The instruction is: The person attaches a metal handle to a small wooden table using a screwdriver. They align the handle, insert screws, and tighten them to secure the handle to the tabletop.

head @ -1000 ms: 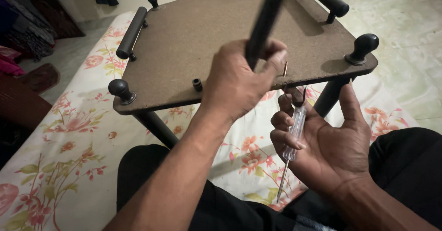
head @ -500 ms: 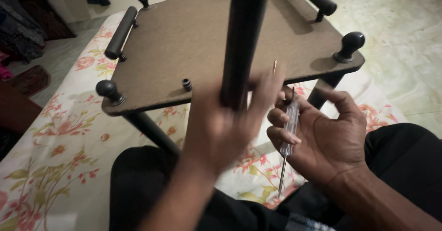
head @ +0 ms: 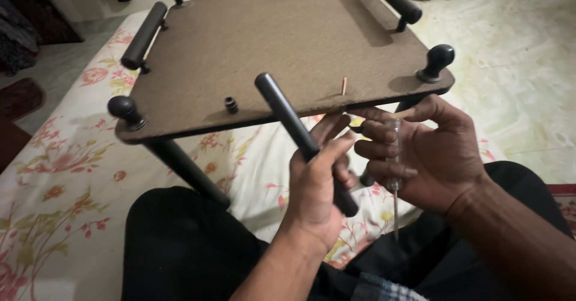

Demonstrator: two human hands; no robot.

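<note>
Since half a second back, left hand (head: 318,193) has swung the black rod (head: 303,142) from near-upright, close to the lens, down to a slant; top end now points up-left over the board's near edge. View steadier too, blur gone.

Largest first: brown board (head: 270,49), upside down, above a bed with floral sheet (head: 66,175), black knobs and rails on it, one fitted leg (head: 189,172) running down underneath. Looks rigid, moderately heavy; best held by edge or rails.

Rod: stiff, light, smooth painted finish so probably slippery. Left hand closed around its lower half, which seems the sensible grip.

Right hand (head: 429,160) curled around a clear-handled screwdriver (head: 394,175), shaft pointing down, just beside the rod. Thin, rigid; hold by handle.
</note>
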